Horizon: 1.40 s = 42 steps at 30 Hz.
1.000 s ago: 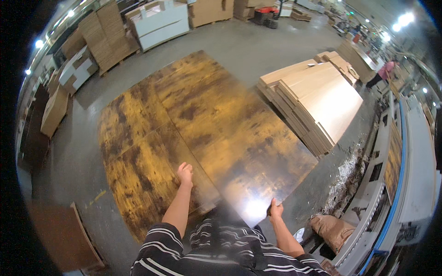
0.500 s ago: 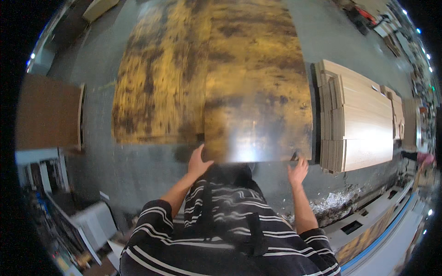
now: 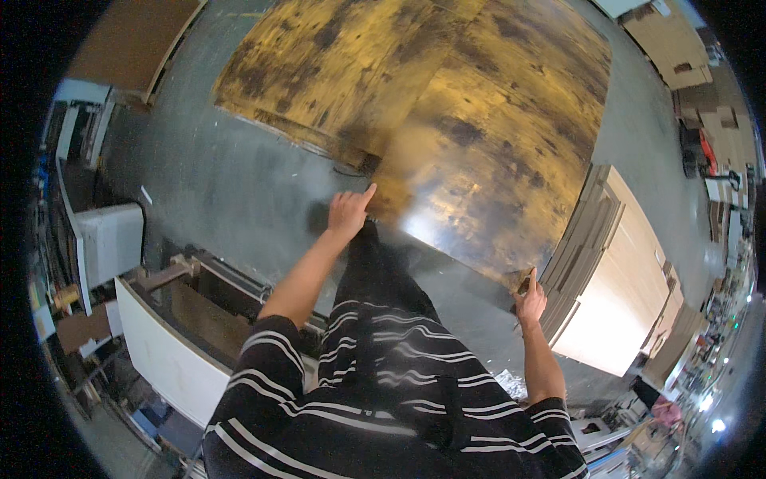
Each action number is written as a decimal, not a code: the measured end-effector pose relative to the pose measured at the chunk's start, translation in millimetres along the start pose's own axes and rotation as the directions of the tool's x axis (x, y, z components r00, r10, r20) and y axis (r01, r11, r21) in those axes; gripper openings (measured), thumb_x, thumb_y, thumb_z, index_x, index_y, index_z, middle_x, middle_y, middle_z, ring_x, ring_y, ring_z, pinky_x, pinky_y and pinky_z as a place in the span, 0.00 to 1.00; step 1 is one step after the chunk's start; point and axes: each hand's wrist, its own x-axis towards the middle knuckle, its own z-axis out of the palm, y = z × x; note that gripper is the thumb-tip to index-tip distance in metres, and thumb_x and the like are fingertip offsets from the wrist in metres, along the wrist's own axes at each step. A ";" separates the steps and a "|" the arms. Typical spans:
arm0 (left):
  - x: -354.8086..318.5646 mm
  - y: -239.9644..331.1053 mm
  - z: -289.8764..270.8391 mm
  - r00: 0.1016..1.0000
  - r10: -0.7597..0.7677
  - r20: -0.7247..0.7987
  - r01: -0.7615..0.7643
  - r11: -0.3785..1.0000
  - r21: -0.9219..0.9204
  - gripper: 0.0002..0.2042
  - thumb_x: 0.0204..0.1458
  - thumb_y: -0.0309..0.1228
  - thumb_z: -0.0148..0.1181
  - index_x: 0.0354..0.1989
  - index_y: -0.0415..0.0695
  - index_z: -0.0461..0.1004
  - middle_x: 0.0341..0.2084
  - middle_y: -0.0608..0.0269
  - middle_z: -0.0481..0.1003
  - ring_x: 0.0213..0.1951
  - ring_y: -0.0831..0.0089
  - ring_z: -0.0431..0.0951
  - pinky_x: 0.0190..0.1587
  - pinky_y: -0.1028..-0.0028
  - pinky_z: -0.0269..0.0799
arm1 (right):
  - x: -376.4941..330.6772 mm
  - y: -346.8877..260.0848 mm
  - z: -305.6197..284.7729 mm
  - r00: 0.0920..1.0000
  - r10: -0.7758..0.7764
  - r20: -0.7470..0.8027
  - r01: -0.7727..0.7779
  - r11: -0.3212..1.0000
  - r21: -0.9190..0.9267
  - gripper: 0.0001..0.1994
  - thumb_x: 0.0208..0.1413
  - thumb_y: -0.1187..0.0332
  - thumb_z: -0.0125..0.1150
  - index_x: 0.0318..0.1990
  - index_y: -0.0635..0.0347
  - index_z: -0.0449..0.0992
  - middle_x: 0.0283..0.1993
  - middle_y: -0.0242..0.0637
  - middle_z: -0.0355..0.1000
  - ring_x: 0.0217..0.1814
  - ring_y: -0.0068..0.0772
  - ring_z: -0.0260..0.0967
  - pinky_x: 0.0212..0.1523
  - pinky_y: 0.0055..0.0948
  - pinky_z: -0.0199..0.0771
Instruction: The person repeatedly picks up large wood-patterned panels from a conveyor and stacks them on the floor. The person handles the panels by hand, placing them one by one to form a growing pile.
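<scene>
A large board (image 3: 487, 180) with a mottled yellow and dark-brown wood look lies flat in front of me. My left hand (image 3: 349, 214) grips its near left corner, index finger stretched along the side and the other fingers curled. At the near right corner my right hand (image 3: 532, 303) is closed on the edge, index finger pointing forward. Their undersides hide how far the fingers reach beneath. Beside this board on the left lies another surface of the same pattern (image 3: 311, 68), its near edge set farther back.
Pale wood boards (image 3: 618, 279) are stacked close to the right corner. A brown panel (image 3: 132, 40) stands far left. Behind my left arm is a white-sided frame or cart (image 3: 171, 359). Grey floor (image 3: 247, 191) shows between. Someone in pink (image 3: 666, 411) is at the far right.
My view has swung round, so the boards and the pale stack now appear slanted. Both hands stay at the board's near corners, the left now farther forward than the right.
</scene>
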 end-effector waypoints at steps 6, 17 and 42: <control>1.2 -2.2 -2.1 0.991 0.090 -0.097 -0.078 0.989 0.123 0.32 0.39 0.29 0.64 0.58 0.53 0.64 0.47 0.60 0.67 0.48 0.63 0.66 0.46 0.64 0.61 | 1.7 3.8 9.8 0.983 -0.106 -0.152 0.114 0.993 0.043 0.47 0.36 0.69 0.70 0.66 0.49 0.49 0.45 0.46 0.68 0.44 0.49 0.67 0.44 0.43 0.67; 10.8 -10.7 19.1 0.989 0.137 -0.055 -0.124 0.973 0.196 0.29 0.45 0.23 0.58 0.59 0.50 0.62 0.60 0.58 0.60 0.62 0.62 0.57 0.64 0.64 0.52 | 2.6 -3.4 22.2 0.988 0.079 -0.135 -0.045 0.969 0.241 0.45 0.36 0.75 0.69 0.65 0.43 0.52 0.45 0.49 0.68 0.44 0.52 0.68 0.43 0.41 0.71; 16.3 -19.7 1.3 0.985 -0.170 -0.024 0.162 0.967 -0.196 0.25 0.37 0.27 0.67 0.48 0.38 0.69 0.42 0.48 0.72 0.47 0.50 0.70 0.48 0.59 0.66 | 16.6 -11.2 13.5 0.988 0.131 -0.086 -0.083 0.905 0.417 0.43 0.40 0.70 0.69 0.65 0.39 0.51 0.40 0.46 0.74 0.39 0.47 0.72 0.40 0.38 0.73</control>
